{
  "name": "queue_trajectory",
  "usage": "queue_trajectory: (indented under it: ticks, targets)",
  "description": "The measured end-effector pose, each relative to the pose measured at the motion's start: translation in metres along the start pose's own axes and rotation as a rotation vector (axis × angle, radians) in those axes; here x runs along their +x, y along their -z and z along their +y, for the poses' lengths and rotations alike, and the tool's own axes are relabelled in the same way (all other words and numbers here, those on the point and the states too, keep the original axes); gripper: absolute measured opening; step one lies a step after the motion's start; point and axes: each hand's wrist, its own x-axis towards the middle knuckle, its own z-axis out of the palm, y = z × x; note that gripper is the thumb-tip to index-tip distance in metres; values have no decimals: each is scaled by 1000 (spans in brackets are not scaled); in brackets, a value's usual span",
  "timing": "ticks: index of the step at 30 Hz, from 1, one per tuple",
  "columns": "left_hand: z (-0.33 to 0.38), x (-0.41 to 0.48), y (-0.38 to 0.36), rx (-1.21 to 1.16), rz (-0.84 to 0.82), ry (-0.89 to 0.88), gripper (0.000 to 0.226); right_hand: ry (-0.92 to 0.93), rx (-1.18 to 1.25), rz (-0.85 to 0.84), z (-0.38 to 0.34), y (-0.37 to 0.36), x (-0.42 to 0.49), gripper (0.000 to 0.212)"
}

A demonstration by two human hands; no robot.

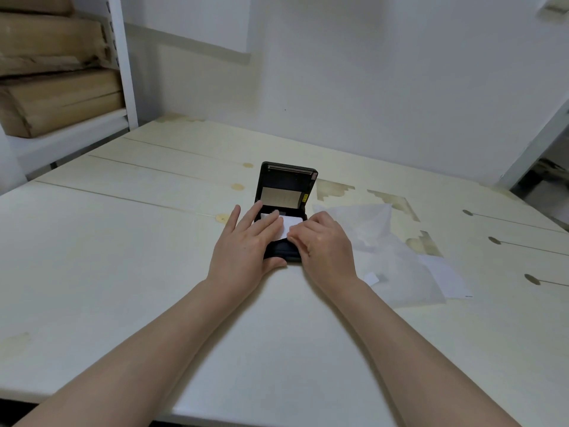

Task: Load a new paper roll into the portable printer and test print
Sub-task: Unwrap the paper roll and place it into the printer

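A small black portable printer (278, 252) lies on the white table (123, 257), its lid (286, 186) standing open and upright at the far side. White paper (291, 224) from the roll lies over the open compartment. My left hand (246, 248) holds the printer's left side, thumb at its near edge and fingers resting flat on the paper. My right hand (323, 241) sits on the printer's right side and pinches the loose end of the paper between thumb and fingers. The roll itself is mostly hidden under my fingers.
Crumpled white wrapping paper (397, 260) and a small white scrap (372, 278) lie on the table right of the printer. A white shelf post (127, 63) with brown cardboard packages (58, 97) stands at the back left. A white wall rises behind the table.
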Motion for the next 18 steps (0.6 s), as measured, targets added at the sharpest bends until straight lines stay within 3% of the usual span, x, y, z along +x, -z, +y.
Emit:
queue_trajectory:
  ticks: [9, 18]
  targets:
    - [4, -4, 6, 50, -48, -37, 42, 16, 4, 28, -4, 6, -11, 12]
    - [9, -13, 9, 12, -53, 4, 7, 36, 11, 63, -8, 11, -27, 9]
